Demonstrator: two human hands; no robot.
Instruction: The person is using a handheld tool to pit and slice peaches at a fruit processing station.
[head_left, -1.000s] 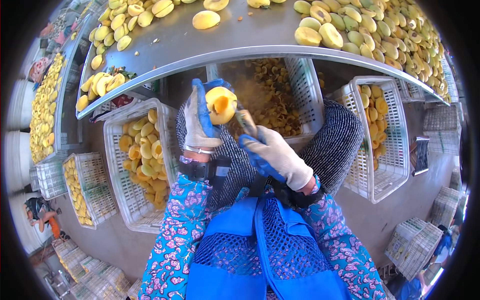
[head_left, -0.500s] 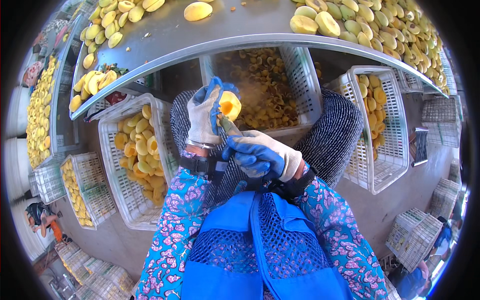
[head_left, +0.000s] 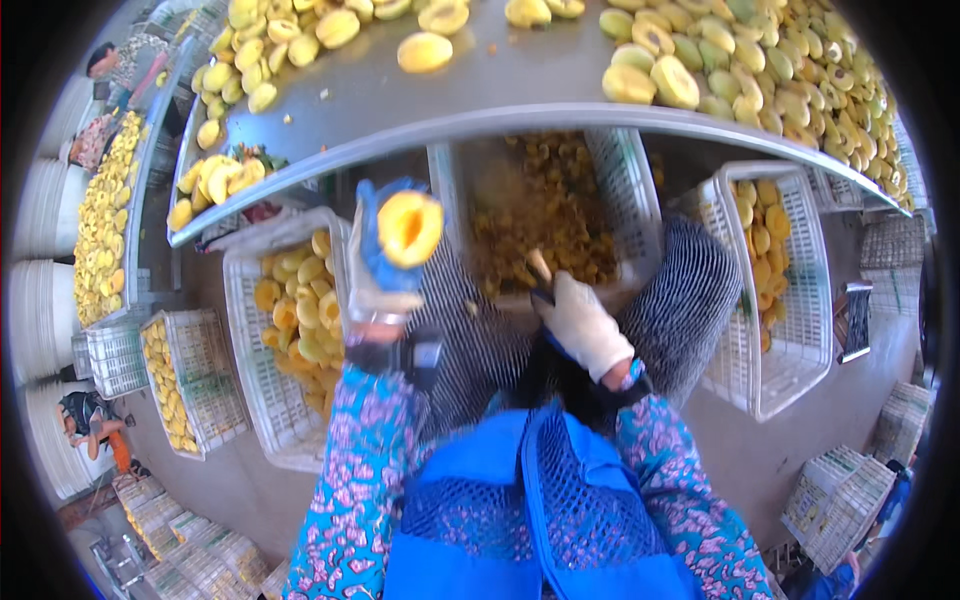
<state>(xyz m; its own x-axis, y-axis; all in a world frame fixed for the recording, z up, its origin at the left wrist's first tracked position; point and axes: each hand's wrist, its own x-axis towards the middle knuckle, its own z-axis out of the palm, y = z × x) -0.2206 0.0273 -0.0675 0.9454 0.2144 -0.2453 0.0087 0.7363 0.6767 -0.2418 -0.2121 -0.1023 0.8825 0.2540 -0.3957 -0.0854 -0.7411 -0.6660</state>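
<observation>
My left hand (head_left: 385, 245), in a blue-and-white glove, is closed around a peach half (head_left: 410, 228). The half's hollowed cut face is turned up, orange in the middle. It is held between the left crate and the middle crate. My right hand (head_left: 585, 325), gloved the same way, grips a slim tool (head_left: 541, 268) with a pale tan end; its kind does not show clearly. That end points over the near edge of the middle crate (head_left: 628, 180), which stands by my knees and holds brownish-yellow scraps. The right fingers are mostly hidden under the glove's back.
A metal table (head_left: 370, 100) spans the far side, with heaps of halved peaches (head_left: 740, 70). White crates of peach halves stand on my left (head_left: 240, 300) and right (head_left: 815, 300). More crates (head_left: 190, 380) and a seated person (head_left: 95, 420) are farther left.
My hands have drawn apart. The left has moved left with the peach half, whose hollow now faces up. The right has moved right, taking the tool away from the fruit.
</observation>
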